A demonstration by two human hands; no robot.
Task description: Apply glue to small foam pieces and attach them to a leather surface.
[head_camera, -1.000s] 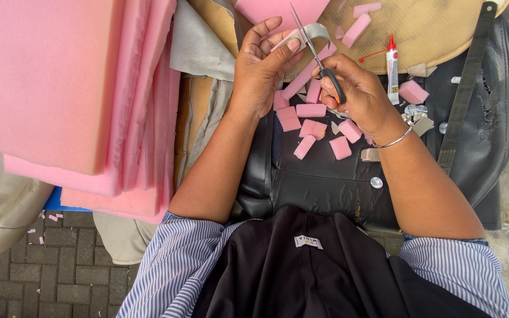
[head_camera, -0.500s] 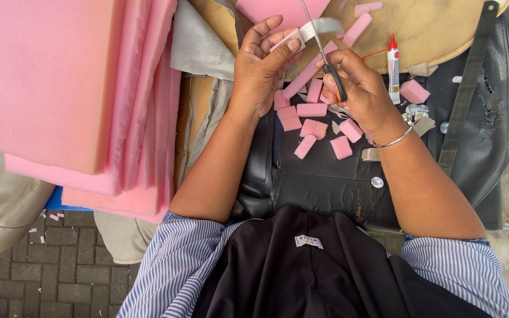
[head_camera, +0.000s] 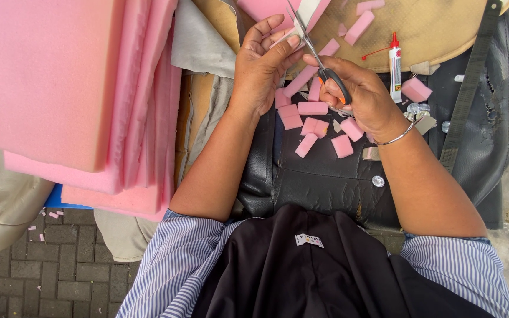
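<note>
Foam is everywhere we look — soft, matte pink. Our left hand [head_camera: 260,68] pinches a thin pale strip [head_camera: 287,36] between thumb and fingertips at the far middle, and our right hand [head_camera: 363,97], fingers clenched through the black-and-orange handles, works the scissors [head_camera: 312,44], whose steel blades cross that strip. Small blocky pink offcuts [head_camera: 313,126] lie scattered on the cracked black leather seat [head_camera: 325,176] just near the hands. Thick spongy foam slabs [head_camera: 60,88] are stacked at the left. A slim white glue tube [head_camera: 395,68] with a red tip rests on the tan woven panel [head_camera: 437,29] — right of the scissors. No container shows.
</note>
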